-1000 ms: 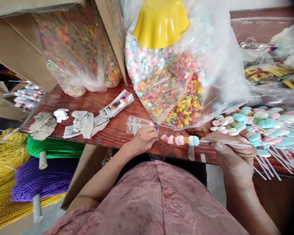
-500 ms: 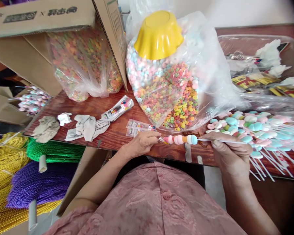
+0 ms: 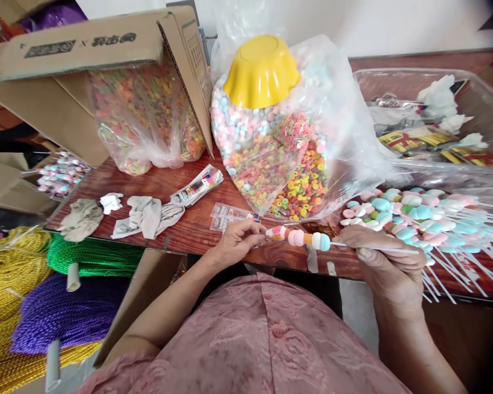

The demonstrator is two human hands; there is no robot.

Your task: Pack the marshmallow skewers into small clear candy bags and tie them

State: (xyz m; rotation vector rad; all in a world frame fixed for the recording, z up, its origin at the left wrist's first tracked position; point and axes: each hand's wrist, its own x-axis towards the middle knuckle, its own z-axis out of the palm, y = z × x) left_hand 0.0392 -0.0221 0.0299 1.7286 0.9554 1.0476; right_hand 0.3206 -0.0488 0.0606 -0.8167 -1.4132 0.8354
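My right hand point(image 3: 388, 262) is closed round the white stick of a candy skewer point(image 3: 298, 238), which lies nearly level and points left. Pink, orange, white and pale blue soft candies are threaded on it, with a red-and-white piece at the tip. My left hand point(image 3: 242, 241) is at that tip, thumb and fingers pinched together; what lies between them is too small to make out. Beyond the skewer, small printed clear packets point(image 3: 230, 214) lie flat on the table. To the right, finished-looking marshmallow skewers point(image 3: 427, 213) are piled, their sticks pointing right.
A bag of marshmallows and ring candies point(image 3: 308, 186) stands behind, topped by an upturned yellow bowl point(image 3: 263, 74). A cardboard box point(image 3: 107, 46) holds another candy bag. Crumpled gloves point(image 3: 148, 216) and a packet stack point(image 3: 199, 186) lie left; a clear bin point(image 3: 414, 79) stands right.
The view has shifted slightly. My left fingertips have moved back a little from the skewer, so its red-and-white tip piece shows more. My right hand still holds the stick.
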